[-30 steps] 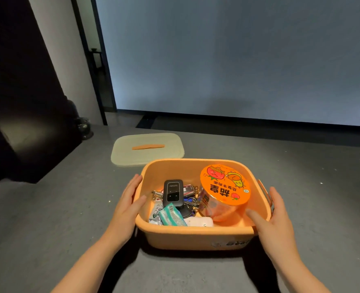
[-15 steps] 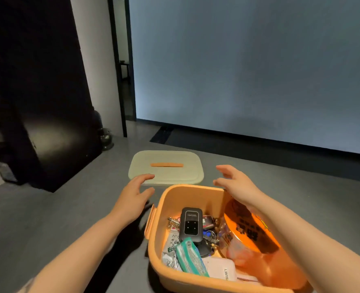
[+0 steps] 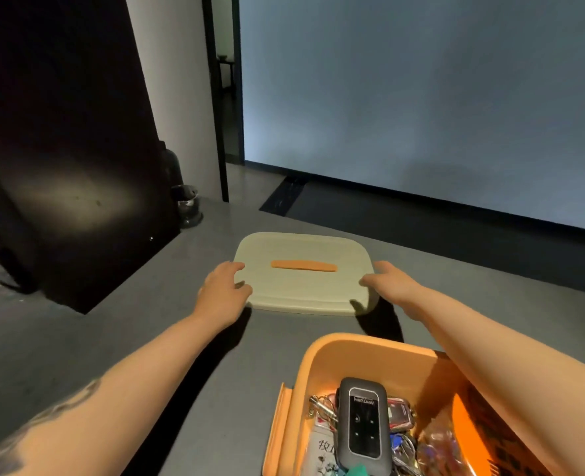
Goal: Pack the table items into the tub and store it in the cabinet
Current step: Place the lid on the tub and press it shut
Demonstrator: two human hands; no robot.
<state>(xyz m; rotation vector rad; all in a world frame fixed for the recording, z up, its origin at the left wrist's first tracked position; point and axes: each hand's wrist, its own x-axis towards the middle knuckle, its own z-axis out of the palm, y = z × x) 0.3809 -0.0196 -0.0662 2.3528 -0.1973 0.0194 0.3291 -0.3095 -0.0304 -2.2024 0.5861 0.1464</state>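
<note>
The orange tub stands at the bottom right on the grey table, holding a black pocket device, keys, and an orange-lidded cup partly hidden by my right arm. Beyond it lies the pale green lid with an orange strip handle. My left hand rests at the lid's left edge, fingers spread. At the lid's right edge is my right hand, also with its fingers apart. Neither hand has closed on the lid.
A dark cabinet or panel stands at the left beside the grey table. A small dark pot sits at the table's far left corner. A large pale wall fills the background beyond the table's far edge.
Both hands left the tub's sides and reached forward to the lid's left and right edges. The view tilted up, so the tub slid to the bottom right.
</note>
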